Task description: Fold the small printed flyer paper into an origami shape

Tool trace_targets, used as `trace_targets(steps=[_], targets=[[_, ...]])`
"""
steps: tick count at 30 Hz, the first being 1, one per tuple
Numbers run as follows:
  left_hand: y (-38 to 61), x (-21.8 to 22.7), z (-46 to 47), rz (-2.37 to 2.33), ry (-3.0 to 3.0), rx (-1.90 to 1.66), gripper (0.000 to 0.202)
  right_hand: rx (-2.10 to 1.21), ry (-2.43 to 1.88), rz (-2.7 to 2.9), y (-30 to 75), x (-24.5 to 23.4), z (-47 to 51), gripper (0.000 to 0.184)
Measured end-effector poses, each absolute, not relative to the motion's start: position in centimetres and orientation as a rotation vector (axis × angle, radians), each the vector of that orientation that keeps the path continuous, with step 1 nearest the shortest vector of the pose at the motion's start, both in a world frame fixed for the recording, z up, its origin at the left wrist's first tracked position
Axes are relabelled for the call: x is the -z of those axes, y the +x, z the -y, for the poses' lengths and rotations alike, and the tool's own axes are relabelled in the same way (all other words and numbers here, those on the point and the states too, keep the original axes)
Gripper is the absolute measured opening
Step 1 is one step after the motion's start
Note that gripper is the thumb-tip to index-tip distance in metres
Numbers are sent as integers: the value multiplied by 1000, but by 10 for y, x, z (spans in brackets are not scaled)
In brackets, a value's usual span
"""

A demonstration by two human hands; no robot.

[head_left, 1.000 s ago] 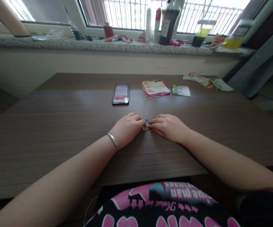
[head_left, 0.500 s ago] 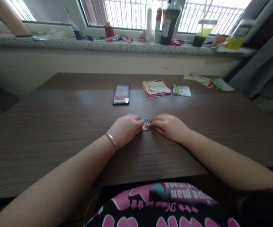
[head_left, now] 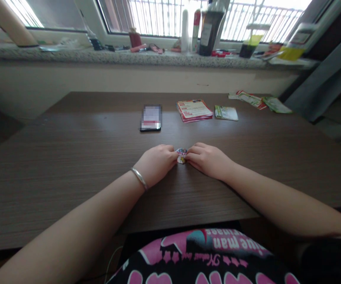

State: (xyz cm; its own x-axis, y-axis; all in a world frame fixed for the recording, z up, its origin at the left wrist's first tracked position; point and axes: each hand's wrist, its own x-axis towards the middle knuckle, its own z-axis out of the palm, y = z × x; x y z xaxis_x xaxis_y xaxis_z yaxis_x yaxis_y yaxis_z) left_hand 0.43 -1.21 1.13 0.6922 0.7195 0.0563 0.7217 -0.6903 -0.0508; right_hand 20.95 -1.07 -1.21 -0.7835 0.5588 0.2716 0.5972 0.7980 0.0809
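Between my two hands, low over the middle of the desk, is a small piece of patterned paper (head_left: pixel 181 157), white with blue, red and yellow print, looking folded. The fingers of my left hand (head_left: pixel 160 161) are closed on its left edge. At its right edge, my right hand (head_left: pixel 208 159) pinches it with fingertips pressed together. My fingers cover both sides of the paper, so its full outline is hidden. A silver bangle (head_left: pixel 139 178) circles my left wrist.
Beyond my hands on the wooden desk (head_left: pixel 69 165) lie a phone (head_left: pixel 151 117), a stack of printed cards (head_left: pixel 194 110), a smaller stack of papers (head_left: pixel 226 113) and scattered paper pieces (head_left: pixel 251 99). Bottles, including a dark one (head_left: pixel 210 33), stand on the windowsill (head_left: pixel 158 58).
My right hand has shifted slightly left, closer to my left hand, and covers more of the paper. The paper stays between both hands.
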Motion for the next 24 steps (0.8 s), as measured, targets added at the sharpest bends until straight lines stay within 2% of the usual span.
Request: trace_targets(steps=[10, 17, 24], targets=[[6, -3, 5, 1098, -2913, 221, 14, 272, -890, 2744, 208, 15, 8, 25], [1, -1, -3, 1152, -2996, 283, 17, 367, -921, 2740, 207, 16, 7, 23], [-1, 4, -5, 1141, -2993, 333, 18, 252, -983, 2680, 208, 18, 6, 21]])
